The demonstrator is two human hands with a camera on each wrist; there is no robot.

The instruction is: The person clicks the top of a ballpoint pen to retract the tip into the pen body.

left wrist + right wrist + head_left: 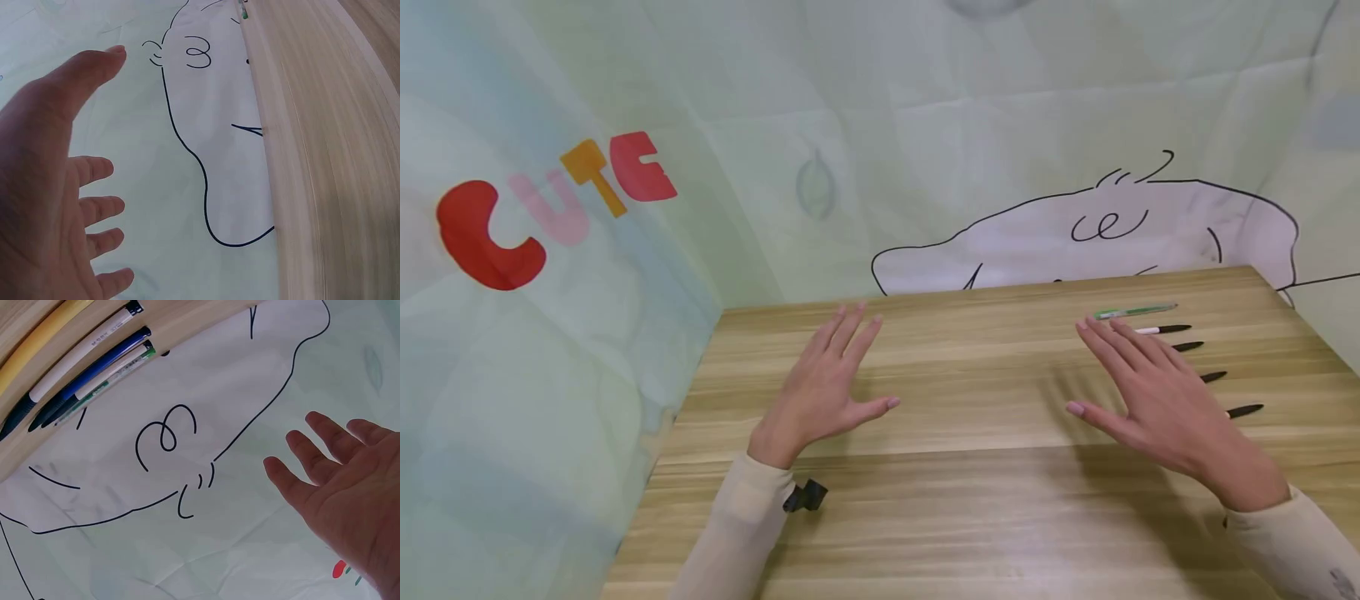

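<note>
Both hands hover over the wooden table with fingers straight and spread, holding nothing. On the left side, my left hand [822, 390] has its thumb pointing inward. My right hand [1168, 408] is at the right, beside a row of pens, and overlaps part of it in the head view. A green pen [1138, 311] lies farthest back, just beyond the right fingertips. In the right wrist view the row also shows a blue pen [94, 376], a white pen [84, 355] and a yellow pen [39, 342], lying side by side with dark ends.
The wooden table [955, 508] meets a pale printed cloth [820, 100] at its back and left edges. Black line drawing of an animal's face shows on the back cloth, coloured letters on the left one. A small black piece [806, 496] is at the left cuff.
</note>
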